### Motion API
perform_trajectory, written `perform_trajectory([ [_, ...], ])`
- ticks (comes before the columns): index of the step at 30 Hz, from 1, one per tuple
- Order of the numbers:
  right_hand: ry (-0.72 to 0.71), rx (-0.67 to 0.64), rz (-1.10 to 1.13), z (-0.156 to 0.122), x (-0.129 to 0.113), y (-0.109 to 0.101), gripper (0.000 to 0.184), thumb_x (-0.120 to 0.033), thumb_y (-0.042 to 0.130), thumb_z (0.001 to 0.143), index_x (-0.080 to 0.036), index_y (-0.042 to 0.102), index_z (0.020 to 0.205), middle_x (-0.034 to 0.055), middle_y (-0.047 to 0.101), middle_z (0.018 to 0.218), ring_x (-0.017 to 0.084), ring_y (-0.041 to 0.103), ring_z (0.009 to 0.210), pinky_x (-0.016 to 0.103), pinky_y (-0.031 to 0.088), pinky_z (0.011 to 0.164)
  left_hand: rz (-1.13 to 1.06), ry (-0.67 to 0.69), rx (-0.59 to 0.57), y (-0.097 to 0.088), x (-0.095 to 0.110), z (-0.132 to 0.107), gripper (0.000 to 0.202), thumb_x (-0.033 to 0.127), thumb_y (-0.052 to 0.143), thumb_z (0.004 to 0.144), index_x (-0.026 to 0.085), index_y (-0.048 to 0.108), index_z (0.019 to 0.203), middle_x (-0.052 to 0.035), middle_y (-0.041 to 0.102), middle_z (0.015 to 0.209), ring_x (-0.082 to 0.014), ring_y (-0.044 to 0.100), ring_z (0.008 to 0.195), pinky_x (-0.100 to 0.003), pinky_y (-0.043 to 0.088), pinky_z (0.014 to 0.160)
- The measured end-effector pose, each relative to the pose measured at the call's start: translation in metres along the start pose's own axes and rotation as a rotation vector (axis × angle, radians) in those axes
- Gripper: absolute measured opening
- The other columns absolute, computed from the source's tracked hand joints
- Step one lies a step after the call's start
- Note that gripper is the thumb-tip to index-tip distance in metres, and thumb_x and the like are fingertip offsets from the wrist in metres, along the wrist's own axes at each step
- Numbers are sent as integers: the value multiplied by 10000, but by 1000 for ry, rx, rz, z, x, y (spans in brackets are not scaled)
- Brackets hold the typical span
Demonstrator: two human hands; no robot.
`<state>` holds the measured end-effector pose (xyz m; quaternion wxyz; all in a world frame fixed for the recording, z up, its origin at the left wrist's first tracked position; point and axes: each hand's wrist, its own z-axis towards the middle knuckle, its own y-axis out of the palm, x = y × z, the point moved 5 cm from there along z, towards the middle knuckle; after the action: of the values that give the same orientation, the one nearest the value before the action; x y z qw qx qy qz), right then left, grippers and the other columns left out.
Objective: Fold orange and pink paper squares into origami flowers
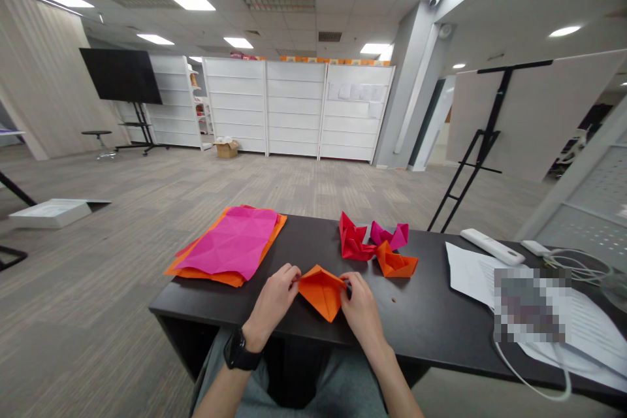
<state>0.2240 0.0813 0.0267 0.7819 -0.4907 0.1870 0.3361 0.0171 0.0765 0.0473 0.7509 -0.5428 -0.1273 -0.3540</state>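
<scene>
A folded piece of orange paper (321, 292) is held low over the front of the dark desk, its creased middle facing me and one corner pointing down. My left hand (278, 292) pinches its left corner between thumb and fingers. On the opposite corner, my right hand (359, 304) grips the paper the same way. Beyond the right hand sit finished-looking paper boats: a red one (353, 240), a magenta one (390, 236) and an orange one (396, 263), close together and partly overlapping in view.
A stack of creased pink and orange sheets (230, 241) lies at the desk's left end. Printed papers (470, 274), a white power strip (492, 247), cables (580, 262) and a blurred-out object (531, 305) occupy the right. The black desk (416, 320) has its front edge near my lap.
</scene>
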Motion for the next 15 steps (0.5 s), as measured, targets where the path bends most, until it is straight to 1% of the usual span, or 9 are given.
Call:
perform_trajectory([
  [2, -67, -41, 8, -1, 2, 2, 501, -49, 392, 791, -220, 614, 1206, 89, 634, 1190, 235, 602, 1118, 402, 496, 967, 25, 49, -28, 4, -1, -4, 317, 35, 411, 890, 222, 606, 1057, -38, 605, 1019, -166, 634, 848, -263, 508, 782],
  [4, -151, -122, 29, -1, 2, 6, 594, -15, 373, 775, -228, 612, 1275, 79, 601, 1315, 214, 557, 1224, 407, 450, 1056, 58, 135, -57, 7, 1, -7, 401, 25, 407, 899, 248, 600, 1169, -37, 601, 1078, -174, 631, 934, -278, 513, 850],
  [6, -187, -197, 20, -2, 2, 10, 559, -20, 378, 797, -225, 660, 1234, 73, 616, 1327, 208, 553, 1244, 416, 436, 1080, 103, 205, -68, 7, 2, -9, 428, 19, 414, 908, 265, 604, 1202, -33, 601, 1092, -183, 618, 990, -296, 516, 890],
  [8, -178, -235, -27, -2, 5, 11, 496, -47, 407, 827, -213, 690, 1199, 81, 651, 1290, 220, 574, 1225, 435, 444, 1071, 149, 249, -64, 6, 0, -11, 418, 10, 432, 911, 257, 616, 1193, -38, 605, 1110, -191, 609, 1028, -311, 522, 907],
  [11, -189, -299, -135, -4, 8, 9, 485, -58, 430, 843, -201, 682, 1232, 91, 660, 1294, 243, 566, 1247, 466, 432, 1071, 195, 323, -76, 5, -4, -13, 420, -16, 455, 903, 249, 636, 1174, -45, 609, 1180, -197, 595, 1118, -327, 518, 962],
  [13, -217, -351, -196, -7, 7, 7, 494, -59, 433, 853, -209, 666, 1262, 92, 630, 1343, 253, 542, 1282, 477, 421, 1076, 207, 376, -109, 7, -8, -16, 447, -41, 459, 891, 250, 645, 1174, -43, 608, 1238, -193, 579, 1180, -331, 502, 1011],
  [15, -265, -387, -215, -10, 4, 6, 562, -38, 415, 854, -234, 596, 1349, 80, 551, 1436, 246, 482, 1346, 472, 408, 1086, 204, 411, -150, 10, -11, -18, 470, -55, 459, 884, 247, 646, 1191, -44, 605, 1284, -187, 567, 1216, -332, 487, 1046],
])
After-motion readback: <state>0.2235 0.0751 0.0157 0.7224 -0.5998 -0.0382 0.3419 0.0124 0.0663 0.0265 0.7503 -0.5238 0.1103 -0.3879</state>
